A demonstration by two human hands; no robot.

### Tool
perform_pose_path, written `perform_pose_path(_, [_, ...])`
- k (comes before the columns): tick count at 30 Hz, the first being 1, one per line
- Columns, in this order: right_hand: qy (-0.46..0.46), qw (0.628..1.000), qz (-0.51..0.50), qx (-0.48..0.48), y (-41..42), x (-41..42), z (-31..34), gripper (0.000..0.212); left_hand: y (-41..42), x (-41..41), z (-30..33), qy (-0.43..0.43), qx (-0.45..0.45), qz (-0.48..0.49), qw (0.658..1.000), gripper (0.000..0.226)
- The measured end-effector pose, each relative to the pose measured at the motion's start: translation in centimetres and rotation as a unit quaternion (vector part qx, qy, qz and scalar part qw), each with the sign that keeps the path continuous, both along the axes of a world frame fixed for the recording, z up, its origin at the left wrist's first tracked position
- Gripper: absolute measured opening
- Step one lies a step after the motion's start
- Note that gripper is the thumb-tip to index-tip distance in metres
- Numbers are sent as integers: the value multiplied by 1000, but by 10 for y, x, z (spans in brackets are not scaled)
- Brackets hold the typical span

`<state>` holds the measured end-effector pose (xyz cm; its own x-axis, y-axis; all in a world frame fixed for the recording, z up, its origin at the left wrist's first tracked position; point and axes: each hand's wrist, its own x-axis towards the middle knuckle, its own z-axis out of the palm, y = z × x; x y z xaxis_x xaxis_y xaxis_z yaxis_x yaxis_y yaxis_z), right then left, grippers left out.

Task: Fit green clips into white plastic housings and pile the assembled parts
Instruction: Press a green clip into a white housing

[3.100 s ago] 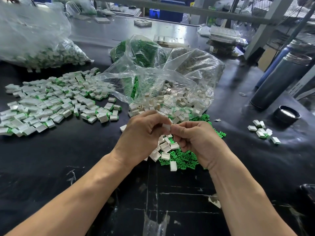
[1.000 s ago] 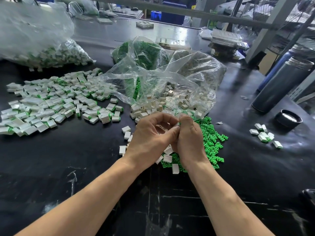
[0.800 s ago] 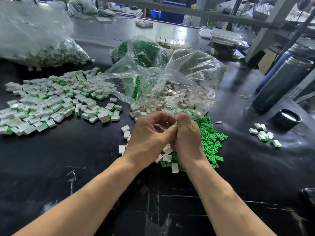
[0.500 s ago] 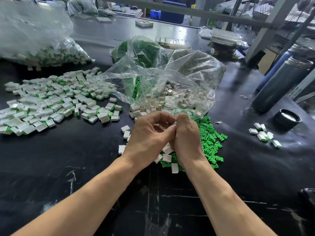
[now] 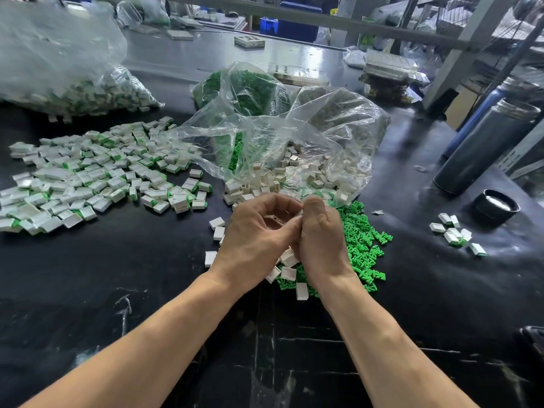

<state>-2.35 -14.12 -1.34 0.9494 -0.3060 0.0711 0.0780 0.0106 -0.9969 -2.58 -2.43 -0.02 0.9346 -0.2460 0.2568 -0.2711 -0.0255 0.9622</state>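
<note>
My left hand (image 5: 256, 234) and my right hand (image 5: 321, 237) meet above the black table, fingertips curled together and pinching a small white housing (image 5: 300, 212), mostly hidden between them. Whether a clip is in it cannot be seen. Under and right of my hands lies a heap of loose green clips (image 5: 362, 242) mixed with empty white housings (image 5: 288, 272). More housings spill from an open clear bag (image 5: 294, 160). A wide spread of assembled white-and-green parts (image 5: 88, 178) covers the table at the left.
A clear bag of green clips (image 5: 244, 89) stands behind, and a large bag of assembled parts (image 5: 73, 83) at the far left. At the right are a grey flask (image 5: 482, 148), its black cap (image 5: 496, 206) and a few assembled parts (image 5: 453, 234).
My hands have come closer together over the clip heap since three seconds ago and stay pressed fingertip to fingertip; in the last second they barely move.
</note>
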Motion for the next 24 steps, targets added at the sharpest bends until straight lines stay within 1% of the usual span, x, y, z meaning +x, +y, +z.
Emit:
perform_pose_path(7, [15, 1000, -2, -24, 2, 0, 4, 54, 1, 0, -1, 9, -2, 1, 1000, 6])
perform_pose_path(13, [6, 1000, 12, -15, 0, -4, 4, 52, 0, 1, 1, 12, 4, 3, 1000, 7])
perform_pose_path(14, [9, 1000, 22, -1, -1, -5, 5, 54, 0, 1, 2, 8, 9, 4, 1000, 7])
perform_pose_path(15, [8, 1000, 26, 10, -3, -7, 7, 60, 0, 2, 3, 3, 13, 8, 1000, 7])
perform_pose_path(16, [2, 1000, 25, 7, -5, -9, 7, 66, 2, 3, 4, -2, 19, 17, 1000, 8])
perform_pose_path(17, [-4, 1000, 21, -13, -9, -10, 8, 68, 4, 5, 4, -8, 25, 28, 999, 9])
perform_pose_path(18, [-15, 999, 12, -38, -12, -12, 9, 64, 7, 7, 5, -10, 29, 37, 999, 10])
perform_pose_path(19, [-31, 998, 2, -56, -17, -13, 9, 56, 10, 9, 5, -9, 29, 43, 999, 11])
perform_pose_path(22, [-66, 995, -1, -81, -29, -17, 11, 19, 15, 12, 5, 7, 12, 47, 999, 12])
perform_pose_path(24, [-76, 992, 15, -105, -30, -17, 12, 5, 15, 11, 6, 1, 17, 45, 999, 12])
